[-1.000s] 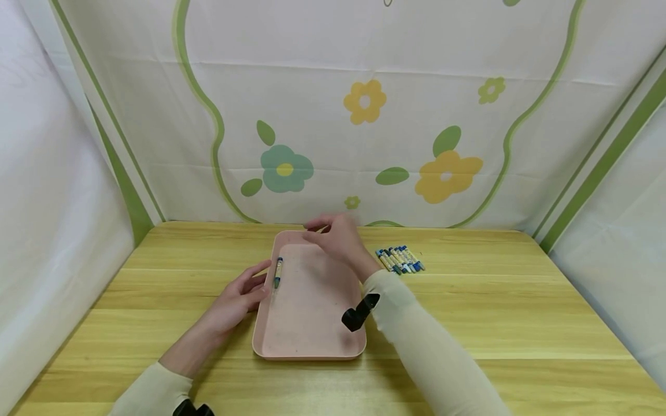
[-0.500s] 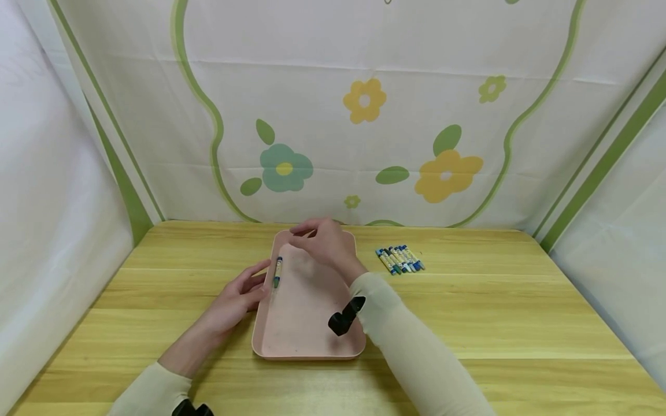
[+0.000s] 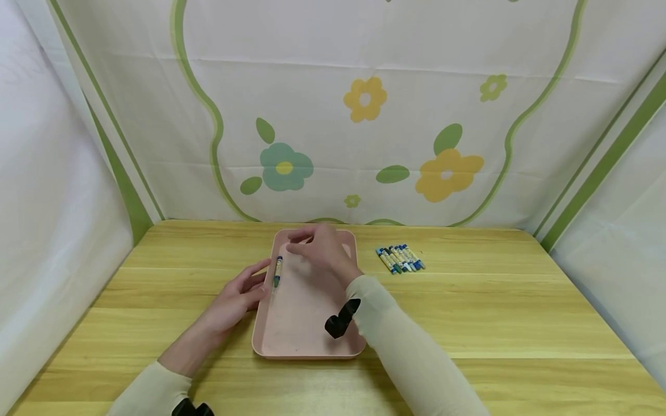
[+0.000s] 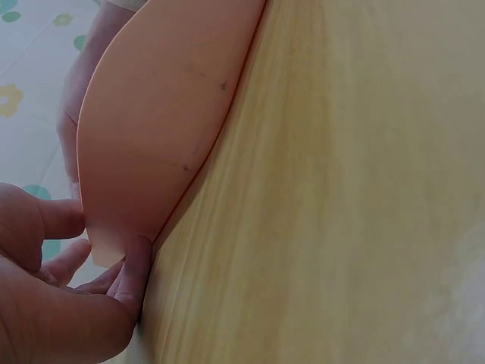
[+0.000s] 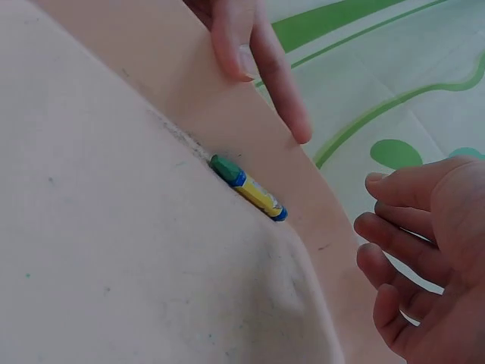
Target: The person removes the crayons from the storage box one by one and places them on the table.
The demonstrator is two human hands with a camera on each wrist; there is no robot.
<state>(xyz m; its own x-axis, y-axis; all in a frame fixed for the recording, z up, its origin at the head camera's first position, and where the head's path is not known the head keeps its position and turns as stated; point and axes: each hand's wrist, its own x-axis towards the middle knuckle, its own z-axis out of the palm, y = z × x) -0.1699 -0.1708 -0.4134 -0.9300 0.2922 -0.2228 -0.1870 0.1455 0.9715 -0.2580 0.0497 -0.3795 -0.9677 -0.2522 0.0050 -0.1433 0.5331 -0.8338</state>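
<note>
A pink tray [image 3: 302, 329] lies on the wooden table. Against its left wall rests one green oil pastel [image 5: 254, 193] in a yellow and blue wrapper, green tip toward the near end. My left hand [image 3: 234, 297] touches the outside of that wall; in the left wrist view its fingers [image 4: 136, 269] spread from the rim to the tabletop. Over the tray's far end, my right hand [image 3: 319, 248] has loosely bent fingers. Nothing lies between them in the right wrist view, and they are apart from the pastel.
Several blue and green pastels [image 3: 400, 259] lie side by side in a row on the table [image 3: 494, 312], right of the tray. A white curtain [image 3: 322, 69] with printed flowers hangs behind the table. Dark marks streak the tray floor beside the pastel.
My right hand has moved left and slightly nearer, from the tray's far rim to over its far end. The left hand, tray and pastels have stayed in place.
</note>
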